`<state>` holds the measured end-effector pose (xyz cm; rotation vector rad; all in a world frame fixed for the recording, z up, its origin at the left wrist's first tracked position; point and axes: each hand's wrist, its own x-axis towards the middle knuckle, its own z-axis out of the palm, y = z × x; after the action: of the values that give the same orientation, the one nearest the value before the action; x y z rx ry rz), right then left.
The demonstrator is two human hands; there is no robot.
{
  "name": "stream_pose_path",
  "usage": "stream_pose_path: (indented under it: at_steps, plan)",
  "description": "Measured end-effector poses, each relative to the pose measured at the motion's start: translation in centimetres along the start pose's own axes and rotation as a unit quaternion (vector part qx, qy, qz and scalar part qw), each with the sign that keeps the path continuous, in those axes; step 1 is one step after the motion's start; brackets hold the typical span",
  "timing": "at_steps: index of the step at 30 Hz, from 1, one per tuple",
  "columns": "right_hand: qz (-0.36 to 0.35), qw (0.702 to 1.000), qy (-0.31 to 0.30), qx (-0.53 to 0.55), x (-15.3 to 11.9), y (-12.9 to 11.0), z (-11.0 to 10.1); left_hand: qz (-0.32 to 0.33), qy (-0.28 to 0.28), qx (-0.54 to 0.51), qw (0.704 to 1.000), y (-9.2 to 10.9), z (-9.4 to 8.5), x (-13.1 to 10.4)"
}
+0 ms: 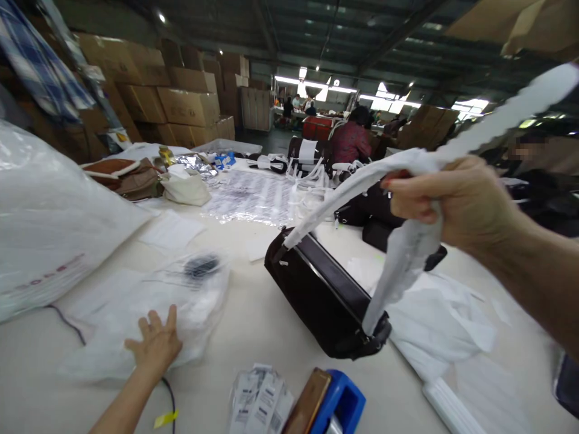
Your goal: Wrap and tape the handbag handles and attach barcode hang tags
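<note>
Head view: the bench [242, 313] is showing a bare strip between the clear plastic bag [203, 322] and the dark handbag [312, 295], running from the label bundle [260, 401] near the close edge toward the clear sheets [257, 196] farther back. The left hand [156, 340] is spreading its fingers over the plastic bag. The right hand [452, 199] is gripping the white-wrapped strap [335, 202], its fingers closing around it, and is holding the single dark handbag tilted over the middle of the bench; base contact is remaining unclear. One label bundle, one brown item [307, 402] and one blue tool [346, 395] are occupying the close side. One cream bag [185, 188] is lying toward the far left corner. One large white sack [58, 223] is blocking the left side; white wrapping [443, 313] is covering the right, and black bags [373, 211] are crowding the space behind the handbag.
</note>
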<state>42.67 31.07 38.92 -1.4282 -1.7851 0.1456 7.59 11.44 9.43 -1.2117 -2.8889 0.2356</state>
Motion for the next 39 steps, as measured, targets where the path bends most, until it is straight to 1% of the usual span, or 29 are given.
stream_pose_path:
  at_steps: [1,2,3,4,5,6,7,9,10,12,13,15,16,17,19,21,23,25,27,28,29,30,33,35,36,37,38,39]
  plan:
    - [-0.001,0.983,-0.126,0.131,-0.5,-1.3,0.6,0.017,0.014,0.006,1.0,0.3,-0.5,-0.2]
    - [0.011,0.952,-0.205,0.228,-1.2,-2.1,1.4,0.04,0.032,0.006,0.999,0.6,-0.9,-0.6]
    - [0.022,0.925,-0.253,0.283,-1.8,-2.6,2.4,0.07,0.054,-0.001,0.996,1.1,-1.1,-1.0]
    - [0.027,0.904,-0.283,0.32,-2.4,-2.8,3.3,0.108,0.077,-0.016,0.991,1.6,-1.1,-1.7]
    - [0.031,0.894,-0.299,0.333,-2.9,-2.8,4.1,0.155,0.103,-0.042,0.982,2.1,-0.9,-2.7]
    - [0.029,0.892,-0.308,0.329,-3.2,-2.7,4.7,0.212,0.123,-0.074,0.967,2.7,-0.4,-3.9]
    - [0.023,0.895,-0.316,0.314,-3.4,-2.6,5.0,0.272,0.137,-0.111,0.946,3.3,0.4,-5.4]
    - [0.005,0.909,-0.336,0.245,-3.5,-2.7,4.9,0.393,0.157,-0.185,0.887,4.7,2.7,-9.2]
    - [-0.009,0.918,-0.343,0.198,-3.4,-2.8,4.6,0.442,0.163,-0.214,0.856,5.4,3.9,-11.2]
    - [-0.043,0.935,-0.338,0.099,-3.3,-3.3,3.7,0.505,0.169,-0.262,0.805,7.2,6.4,-15.0]
    - [-0.064,0.942,-0.325,0.054,-3.4,-3.6,3.2,0.516,0.171,-0.285,0.79,8.2,7.5,-16.5]
    - [-0.101,0.952,-0.289,-0.016,-3.8,-3.9,2.3,0.514,0.183,-0.313,0.778,10.2,9.0,-18.7]
    - [-0.112,0.953,-0.276,-0.047,-4.2,-3.8,2.0,0.517,0.195,-0.315,0.772,11.0,9.5,-19.3]
    - [-0.118,0.953,-0.269,-0.071,-4.6,-3.6,1.6,0.511,0.206,-0.314,0.773,11.7,9.7,-19.4]
    - [-0.113,0.952,-0.268,-0.091,-5.5,-2.7,1.2,0.504,0.222,-0.307,0.776,12.5,9.7,-18.8]
    - [-0.103,0.959,-0.257,-0.066,-6.5,-1.2,1.2,0.49,0.237,-0.301,0.783,12.2,9.0,-17.4]
    - [-0.103,0.966,-0.234,-0.037,-7.3,0.5,1.4,0.46,0.246,-0.295,0.801,11.2,7.8,-15.6]
    - [-0.111,0.973,-0.2,-0.023,-8.0,1.9,1.7,0.422,0.252,-0.292,0.821,10.0,6.3,-13.9]
    - [-0.112,0.979,-0.171,-0.007,-8.5,2.5,1.8,0.396,0.254,-0.299,0.83,9.4,4.2,-12.3]
    - [-0.11,0.98,-0.165,0.004,-8.6,2.5,1.8,0.388,0.257,-0.308,0.83,9.4,2.9,-11.4]
    - [-0.108,0.98,-0.165,0.016,-8.8,2.3,1.7,0.381,0.261,-0.319,0.828,9.5,1.4,-10.5]
    - [-0.108,0.979,-0.17,0.025,-8.8,2.0,1.6,0.362,0.278,-0.339,0.823,9.9,-0.4,-9.5]
    - [-0.121,0.973,-0.194,0.04,-8.9,0.5,1.7,0.305,0.349,-0.404,0.789,11.7,-6.7,-5.8]
    - [-0.127,0.968,-0.212,0.052,-8.9,-0.4,1.9,0.311,0.366,-0.424,0.768,13.0,-10.9,-3.3]
    - [-0.131,0.965,-0.218,0.061,-9.0,-0.6,2.0,0.321,0.362,-0.436,0.759,13.7,-12.7,-2.2]
    - [-0.136,0.963,-0.221,0.07,-9.1,-0.8,2.1,0.336,0.341,-0.446,0.756,14.3,-14.2,-1.2]
    - [-0.142,0.962,-0.22,0.076,-9.2,-0.8,2.1,0.365,0.295,-0.444,0.763,14.8,-15.5,-0.5]
    - [-0.144,0.963,-0.213,0.081,-9.3,-0.7,2.0,0.381,0.274,-0.441,0.765,15.3,-16.4,0.2]
